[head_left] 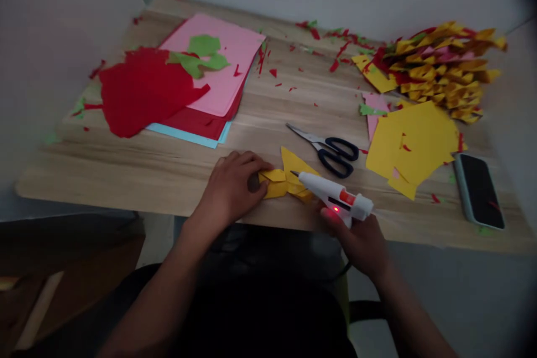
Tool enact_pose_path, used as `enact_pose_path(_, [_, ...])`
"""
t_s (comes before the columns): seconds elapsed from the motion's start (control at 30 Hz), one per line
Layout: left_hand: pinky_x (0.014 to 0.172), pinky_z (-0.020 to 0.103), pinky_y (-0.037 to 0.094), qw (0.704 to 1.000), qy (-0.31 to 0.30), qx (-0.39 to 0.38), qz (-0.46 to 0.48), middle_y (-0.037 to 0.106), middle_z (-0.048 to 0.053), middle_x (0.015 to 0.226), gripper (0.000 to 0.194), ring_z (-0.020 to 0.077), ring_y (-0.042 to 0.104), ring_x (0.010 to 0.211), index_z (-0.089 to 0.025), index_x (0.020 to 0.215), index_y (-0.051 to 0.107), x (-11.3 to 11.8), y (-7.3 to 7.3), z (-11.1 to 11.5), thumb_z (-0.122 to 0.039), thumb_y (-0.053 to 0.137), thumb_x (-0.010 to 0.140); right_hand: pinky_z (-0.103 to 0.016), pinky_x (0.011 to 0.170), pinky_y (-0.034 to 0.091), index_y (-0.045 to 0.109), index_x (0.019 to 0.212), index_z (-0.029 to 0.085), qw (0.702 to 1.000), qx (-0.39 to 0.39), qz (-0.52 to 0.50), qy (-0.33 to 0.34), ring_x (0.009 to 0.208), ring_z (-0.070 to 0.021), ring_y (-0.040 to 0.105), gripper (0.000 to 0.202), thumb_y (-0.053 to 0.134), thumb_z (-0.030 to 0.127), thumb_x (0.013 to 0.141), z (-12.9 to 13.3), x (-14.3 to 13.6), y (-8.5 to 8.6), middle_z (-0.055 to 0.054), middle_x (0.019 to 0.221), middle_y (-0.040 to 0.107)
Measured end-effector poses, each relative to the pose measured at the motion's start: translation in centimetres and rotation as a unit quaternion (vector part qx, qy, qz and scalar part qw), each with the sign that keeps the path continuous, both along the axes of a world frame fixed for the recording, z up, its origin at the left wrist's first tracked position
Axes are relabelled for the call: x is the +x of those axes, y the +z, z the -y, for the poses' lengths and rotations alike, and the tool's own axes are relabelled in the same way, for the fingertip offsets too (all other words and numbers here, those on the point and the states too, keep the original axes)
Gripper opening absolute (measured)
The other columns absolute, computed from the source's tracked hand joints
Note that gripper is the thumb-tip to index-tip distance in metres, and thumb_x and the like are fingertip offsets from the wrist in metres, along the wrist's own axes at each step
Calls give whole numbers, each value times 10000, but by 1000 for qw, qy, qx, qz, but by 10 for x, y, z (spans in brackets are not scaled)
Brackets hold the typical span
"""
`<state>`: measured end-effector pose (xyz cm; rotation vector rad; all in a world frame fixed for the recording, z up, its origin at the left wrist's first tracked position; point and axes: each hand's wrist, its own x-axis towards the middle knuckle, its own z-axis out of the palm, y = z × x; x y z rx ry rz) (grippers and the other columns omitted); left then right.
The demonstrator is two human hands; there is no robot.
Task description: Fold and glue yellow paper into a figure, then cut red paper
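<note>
My right hand [364, 243] grips a white hot glue gun [327, 189] with an orange patch and a lit red light. Its dark nozzle points left, over a folded yellow paper piece [274, 184] near the table's front edge. With thumb and fingers closed at the paper's left end, my left hand [232, 184] holds it against the tabletop. The right part of the paper spreads into pointed flaps, partly hidden behind the glue gun. Just behind the gun lie scissors [329, 148] with dark blue handles, blades pointing left.
Stacked pink sheets [229, 47] and a red paper cutout [146, 92] lie at the left, with green cutouts [204, 45] on top. Yellow sheets [415, 140], a pile of folded yellow pieces [448, 72] and a phone [479, 190] occupy the right. Red and green scraps litter the wooden table [268, 106].
</note>
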<state>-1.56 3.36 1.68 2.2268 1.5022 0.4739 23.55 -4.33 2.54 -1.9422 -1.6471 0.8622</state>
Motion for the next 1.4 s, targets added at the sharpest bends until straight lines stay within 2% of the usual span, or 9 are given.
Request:
enact_pose_path(0.17, [784, 386, 382, 998, 46, 29, 4, 705, 1, 1035, 147, 229, 590, 957, -298, 1009, 731, 5, -5, 4, -335, 634, 906, -299, 496, 509, 741, 749, 230, 998, -10, 19, 55, 557, -220, 675, 378, 584, 562, 837, 0, -4, 9, -43, 626, 709])
enact_pose_path(0.33, [765, 382, 367, 996, 80, 46, -11, 716, 4, 943, 165, 219, 580, 893, -273, 900, 726, 12, -7, 5, -359, 592, 942, -299, 540, 542, 734, 791, 222, 998, -40, -13, 54, 579, -205, 676, 346, 555, 505, 877, -2, -9, 21, -35, 657, 707])
enact_pose_path(0.47, [751, 374, 368, 995, 74, 58, -14, 718, 4, 928, 155, 217, 576, 873, -278, 890, 727, 11, -7, 3, -364, 606, 932, -283, 522, 529, 694, 711, 242, 992, -37, 7, 121, 555, -186, 654, 339, 530, 476, 892, -10, -8, 24, -26, 636, 677])
enact_pose_path(0.57, [756, 375, 372, 995, 76, 62, -7, 723, 5, 931, 163, 213, 580, 863, -277, 891, 732, 11, -8, 3, -370, 605, 933, -286, 498, 518, 702, 728, 265, 987, -50, 38, 151, 503, -177, 621, 366, 499, 509, 911, -14, -6, 27, -16, 582, 643])
enact_pose_path(0.73, [762, 377, 376, 995, 78, 59, 1, 732, -1, 926, 170, 205, 591, 854, -277, 882, 738, 12, -7, 4, -361, 601, 940, -296, 550, 540, 731, 873, 294, 984, -54, 87, 147, 583, -200, 666, 403, 450, 578, 932, -12, -9, 33, -40, 672, 704])
enact_pose_path(0.97, [754, 381, 369, 995, 95, 43, 1, 732, -13, 925, 161, 210, 595, 863, -283, 883, 741, 14, -5, 5, -352, 606, 938, -279, 433, 494, 646, 696, 289, 985, -78, 65, 139, 470, -192, 623, 344, 514, 528, 905, -20, -16, 44, -19, 555, 651])
enact_pose_path(1.2, [768, 382, 391, 995, 91, 36, 19, 728, -10, 922, 167, 212, 600, 851, -289, 898, 745, 14, -5, 3, -367, 602, 938, -276, 337, 425, 612, 576, 269, 984, -106, 92, 113, 340, -160, 511, 441, 535, 572, 887, -19, -14, 51, 3, 409, 542])
enact_pose_path(1.3, [771, 383, 394, 995, 92, 36, 18, 721, -2, 913, 169, 217, 596, 845, -286, 895, 741, 14, -5, 4, -365, 598, 936, -267, 331, 427, 669, 644, 262, 982, -96, 106, 126, 368, -166, 544, 408, 538, 559, 891, -15, -10, 50, -9, 449, 575])
enact_pose_path(1.4, [783, 386, 395, 995, 92, 35, 19, 717, 5, 919, 171, 222, 594, 858, -282, 905, 736, 14, -5, 4, -352, 584, 941, -264, 356, 460, 713, 748, 258, 982, -80, 136, 108, 434, -179, 598, 372, 559, 575, 870, -11, -6, 50, -30, 536, 637])
